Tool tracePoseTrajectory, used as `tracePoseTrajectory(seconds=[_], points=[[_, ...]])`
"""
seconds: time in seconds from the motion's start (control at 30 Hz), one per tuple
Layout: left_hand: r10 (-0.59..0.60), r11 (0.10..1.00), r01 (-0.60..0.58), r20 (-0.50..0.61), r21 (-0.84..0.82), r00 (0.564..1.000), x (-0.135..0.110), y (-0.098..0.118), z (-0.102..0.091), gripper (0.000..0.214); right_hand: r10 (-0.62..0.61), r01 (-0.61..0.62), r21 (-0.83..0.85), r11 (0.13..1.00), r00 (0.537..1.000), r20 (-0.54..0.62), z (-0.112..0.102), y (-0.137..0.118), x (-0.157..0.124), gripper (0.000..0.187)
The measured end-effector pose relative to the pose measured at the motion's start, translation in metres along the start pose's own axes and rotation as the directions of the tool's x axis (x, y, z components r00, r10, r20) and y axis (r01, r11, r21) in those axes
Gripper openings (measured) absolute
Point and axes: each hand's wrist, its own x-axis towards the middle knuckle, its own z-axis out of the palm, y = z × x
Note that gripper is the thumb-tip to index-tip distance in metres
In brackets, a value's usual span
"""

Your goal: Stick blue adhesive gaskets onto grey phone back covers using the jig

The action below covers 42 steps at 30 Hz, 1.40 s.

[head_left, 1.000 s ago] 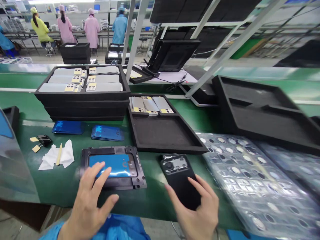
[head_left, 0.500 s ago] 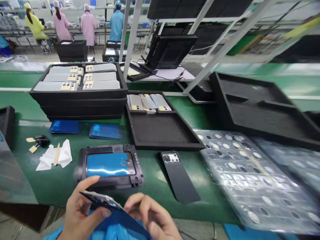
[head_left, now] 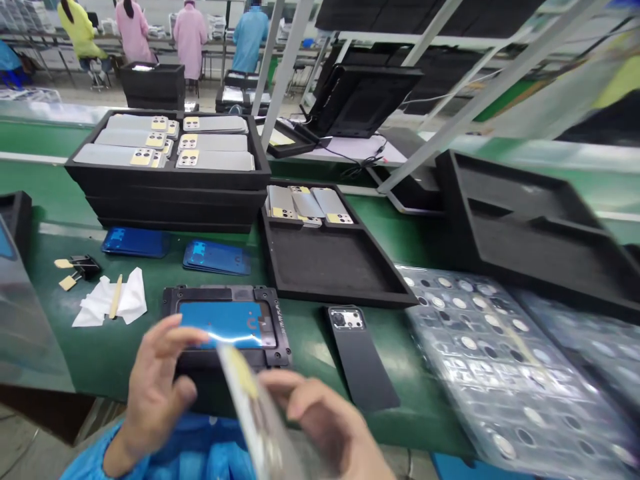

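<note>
My right hand (head_left: 335, 420) grips a phone back cover (head_left: 257, 413), which is turned on edge and blurred, with a pale yellow patch by its camera end. To its left, my left hand (head_left: 155, 390) holds nothing; its thumb and fingers are apart. Just beyond the hands lies a black fixture (head_left: 283, 333) with a blue film-covered panel (head_left: 215, 323) in it. A dark phone back cover (head_left: 363, 360) with a camera cutout rests flat on the green bench to the right.
Stacked black trays (head_left: 175, 207) hold several silver covers. A shallower black tray (head_left: 340, 267) has covers at its far end. Blue panels (head_left: 135, 242), binder clips (head_left: 85, 267), a tissue (head_left: 133, 297) with a wooden stick and clear plastic sheets (head_left: 480, 360) lie around. Several people sit or stand farther back.
My left hand has let go of the cover and opened. My right hand has turned the cover from a low slant to on edge. The view has shifted slightly.
</note>
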Motion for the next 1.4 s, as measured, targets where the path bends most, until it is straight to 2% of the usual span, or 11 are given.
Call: tracePoseTrajectory(seconds=[0.03,0.1,0.17,0.23,0.3,0.37,0.47,0.63,0.87,1.4], points=[[-0.026,0.998,0.030,-0.085,0.053,0.996,0.008,-0.003,-0.006,0.039,-0.076,0.062,-0.166,0.984,0.994,-0.078,-0.008,-0.010,0.003,0.047],[-0.100,0.984,0.131,-0.234,0.124,0.967,0.024,-0.011,-0.015,0.025,-0.257,0.148,-0.460,0.875,0.949,-0.183,-0.023,-0.028,0.011,0.040],[-0.158,0.967,0.214,-0.326,0.141,0.932,0.036,-0.019,-0.021,0.028,-0.370,0.180,-0.622,0.762,0.910,-0.189,-0.035,-0.040,0.022,0.041],[-0.188,0.957,0.253,-0.364,0.140,0.912,0.042,-0.026,-0.022,0.036,-0.341,0.165,-0.691,0.704,0.932,-0.125,-0.044,-0.047,0.035,0.046],[-0.190,0.953,0.264,-0.386,0.148,0.903,0.044,-0.030,-0.021,0.040,-0.221,0.108,-0.742,0.662,0.974,-0.056,-0.049,-0.049,0.049,0.052],[-0.188,0.954,0.262,-0.391,0.147,0.901,0.044,-0.031,-0.020,0.043,-0.089,0.055,-0.791,0.609,0.996,0.000,-0.049,-0.050,0.063,0.059],[-0.197,0.954,0.267,-0.388,0.133,0.900,0.042,-0.030,-0.019,0.044,0.001,0.055,-0.829,0.556,0.998,0.067,-0.043,-0.048,0.079,0.061],[-0.227,0.942,0.300,-0.374,0.149,0.899,0.042,-0.029,-0.019,0.046,0.033,0.098,-0.830,0.548,0.990,0.139,-0.034,-0.045,0.094,0.060],[-0.299,0.923,0.361,-0.340,0.134,0.892,0.043,-0.031,-0.023,0.053,0.055,0.077,-0.828,0.556,0.990,0.129,-0.032,-0.043,0.097,0.060],[-0.286,0.934,0.339,-0.331,0.114,0.899,0.040,-0.033,-0.025,0.049,0.105,0.058,-0.831,0.554,0.985,0.139,-0.032,-0.043,0.096,0.057]])
